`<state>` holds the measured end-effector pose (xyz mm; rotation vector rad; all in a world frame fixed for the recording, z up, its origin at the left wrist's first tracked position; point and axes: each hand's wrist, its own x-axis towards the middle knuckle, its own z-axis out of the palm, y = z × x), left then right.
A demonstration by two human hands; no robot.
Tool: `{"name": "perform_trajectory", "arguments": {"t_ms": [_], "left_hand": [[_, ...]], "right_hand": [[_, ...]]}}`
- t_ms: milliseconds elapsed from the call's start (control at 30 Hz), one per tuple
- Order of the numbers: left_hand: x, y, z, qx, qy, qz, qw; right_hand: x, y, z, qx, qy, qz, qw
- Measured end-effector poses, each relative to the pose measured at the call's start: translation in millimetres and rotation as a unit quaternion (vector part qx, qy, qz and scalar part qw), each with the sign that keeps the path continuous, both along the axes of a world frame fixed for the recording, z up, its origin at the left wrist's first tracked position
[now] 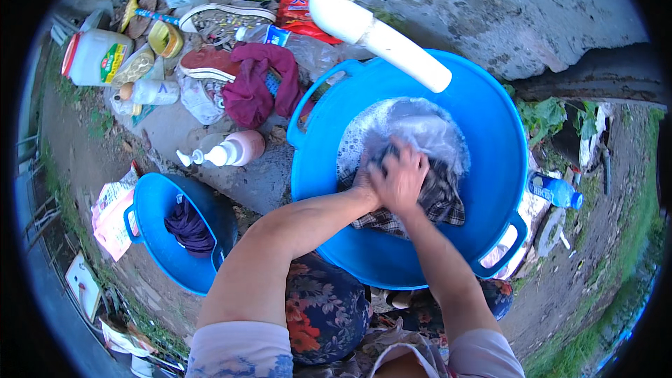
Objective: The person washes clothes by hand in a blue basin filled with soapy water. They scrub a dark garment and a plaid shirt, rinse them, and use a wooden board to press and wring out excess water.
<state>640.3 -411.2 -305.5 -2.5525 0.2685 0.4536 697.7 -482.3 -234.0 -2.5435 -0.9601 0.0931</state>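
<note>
1. Two knees under dark-blue cloth printed with orange-red flowers (327, 308) stand nearest, between two bare forearms with pale sleeves.
2. The right hand (402, 178) presses on one black-and-white plaid cloth (441, 199), its fingers bent and close together; whether they clamp the fabric cannot be told. The left hand (366, 187) is partly hidden beside and beneath it, its finger state impossible to tell.
3. The plaid cloth, wet and crumpled, lies inside one large, round, smooth blue plastic tub (486, 161) with two loop handles, partly in cloudy water edged with fine white suds (357, 136).
4. To the left, one smaller blue plastic tub (152, 220) holds one bunched dark-purple cloth (189, 227).
5. Just beyond it, one pink bottle with a white pump top (241, 148) lies on rough, grey concrete.
6. Over the large tub's far side hangs one glossy, elbowed white pipe (406, 52).
7. One rumpled maroon cloth (252, 94) lies near two shoes with pale soles: one patterned canvas shoe (227, 22) and one red shoe (206, 64).
8. Farthest back, one crinkled red plastic packet (292, 0) lies by the stained grey wall (483, 14).
</note>
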Motion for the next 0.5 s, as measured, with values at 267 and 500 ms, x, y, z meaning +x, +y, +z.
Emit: {"name": "perform_trajectory", "arguments": {"t_ms": [267,500], "left_hand": [[12.9,19.4,56.3,-0.375,0.163,0.211,0.888],[13.7,-0.2,13.0,-0.27,0.169,0.125,0.94]], "right_hand": [[86.9,-25.9,-10.7,0.104,0.286,-0.214,0.928],[17.9,-4.2,-7.9,-0.008,0.02,-0.043,0.999]]}}
